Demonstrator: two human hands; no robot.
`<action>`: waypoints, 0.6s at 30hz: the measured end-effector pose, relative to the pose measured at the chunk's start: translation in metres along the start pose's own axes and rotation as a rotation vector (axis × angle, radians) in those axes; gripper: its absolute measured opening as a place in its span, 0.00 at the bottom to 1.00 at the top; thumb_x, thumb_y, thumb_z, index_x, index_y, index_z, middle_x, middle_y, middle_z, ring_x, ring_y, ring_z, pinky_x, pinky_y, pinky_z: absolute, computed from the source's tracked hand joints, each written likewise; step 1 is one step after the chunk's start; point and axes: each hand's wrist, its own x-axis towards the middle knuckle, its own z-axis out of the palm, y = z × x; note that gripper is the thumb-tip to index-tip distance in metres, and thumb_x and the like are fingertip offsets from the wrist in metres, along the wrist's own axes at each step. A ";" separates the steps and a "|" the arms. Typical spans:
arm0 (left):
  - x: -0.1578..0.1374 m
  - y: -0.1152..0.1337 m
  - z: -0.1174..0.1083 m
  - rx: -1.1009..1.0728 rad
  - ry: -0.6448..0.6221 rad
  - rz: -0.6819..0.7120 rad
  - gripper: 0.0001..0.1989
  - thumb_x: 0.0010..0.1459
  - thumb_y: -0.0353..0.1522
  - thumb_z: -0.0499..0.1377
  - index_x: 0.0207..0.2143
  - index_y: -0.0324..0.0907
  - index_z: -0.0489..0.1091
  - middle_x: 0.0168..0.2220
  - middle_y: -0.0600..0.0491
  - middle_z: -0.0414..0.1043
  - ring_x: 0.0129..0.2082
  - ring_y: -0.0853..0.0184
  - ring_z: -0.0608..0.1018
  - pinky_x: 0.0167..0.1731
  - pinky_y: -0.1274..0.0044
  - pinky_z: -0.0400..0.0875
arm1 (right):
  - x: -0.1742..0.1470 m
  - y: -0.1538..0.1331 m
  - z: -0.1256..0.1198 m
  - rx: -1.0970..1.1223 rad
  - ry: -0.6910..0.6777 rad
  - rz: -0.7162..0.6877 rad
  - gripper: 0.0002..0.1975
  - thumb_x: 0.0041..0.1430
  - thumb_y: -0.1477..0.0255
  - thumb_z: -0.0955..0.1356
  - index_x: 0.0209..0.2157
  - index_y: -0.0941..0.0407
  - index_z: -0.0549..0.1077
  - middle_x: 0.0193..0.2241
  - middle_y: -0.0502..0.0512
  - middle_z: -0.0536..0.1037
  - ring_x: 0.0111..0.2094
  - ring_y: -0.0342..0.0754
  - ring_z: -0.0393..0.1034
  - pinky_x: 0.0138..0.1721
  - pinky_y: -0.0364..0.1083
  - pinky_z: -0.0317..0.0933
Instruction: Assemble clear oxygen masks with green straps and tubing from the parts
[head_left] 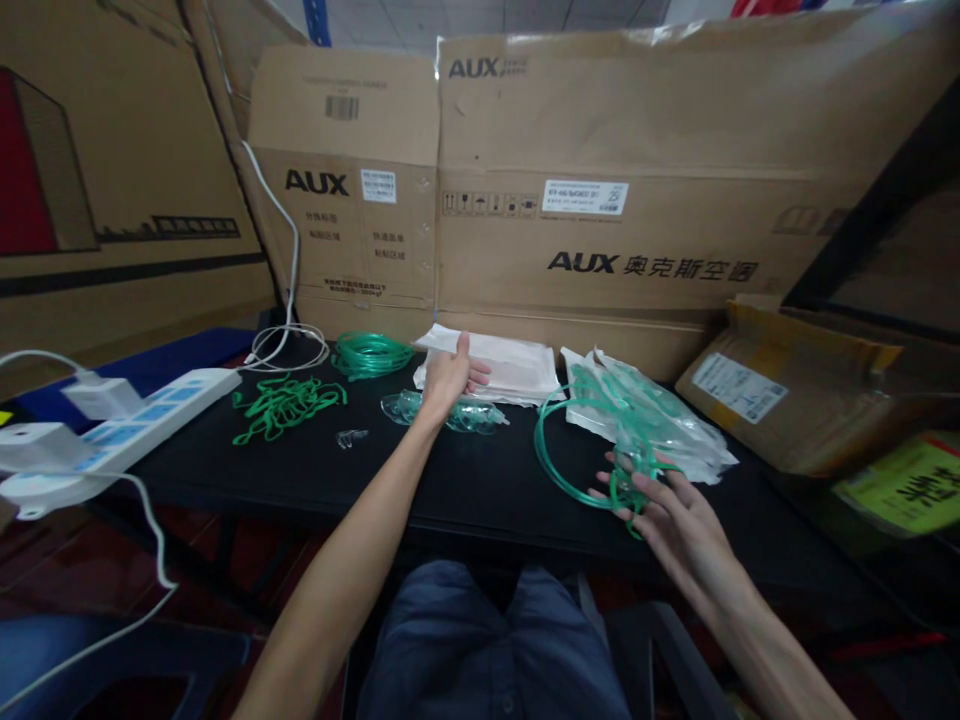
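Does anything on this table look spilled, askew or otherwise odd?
No spill shows. The green cords at the left lie in a loose tangle, untidy beside the coiled tubing. The clear-fronted packets at the right overlap askew, unlike the straighter white stack in the middle.

1. White packet stack (521, 368): lies on the black table (480, 495).
2. Left hand (451, 380): at the stack's left end, thumb raised.
3. Clear green masks (480, 416): just in front of the stack.
4. Right hand (660, 497): right-front of the stack, fingers at looped green tubing (541, 452); grip unclear.
5. Bagged masks (675, 425): just right of the stack.
6. Coiled tube (369, 355): left of the stack.
7. Green cords (287, 405): farther left of it.
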 end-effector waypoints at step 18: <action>0.063 0.031 0.055 0.752 -0.264 0.110 0.22 0.67 0.43 0.61 0.58 0.40 0.71 0.62 0.43 0.69 0.61 0.51 0.72 0.61 0.51 0.63 | 0.001 0.010 -0.005 0.247 -0.164 -0.030 0.16 0.56 0.68 0.78 0.46 0.51 0.77 0.49 0.56 0.84 0.42 0.57 0.83 0.46 0.64 0.79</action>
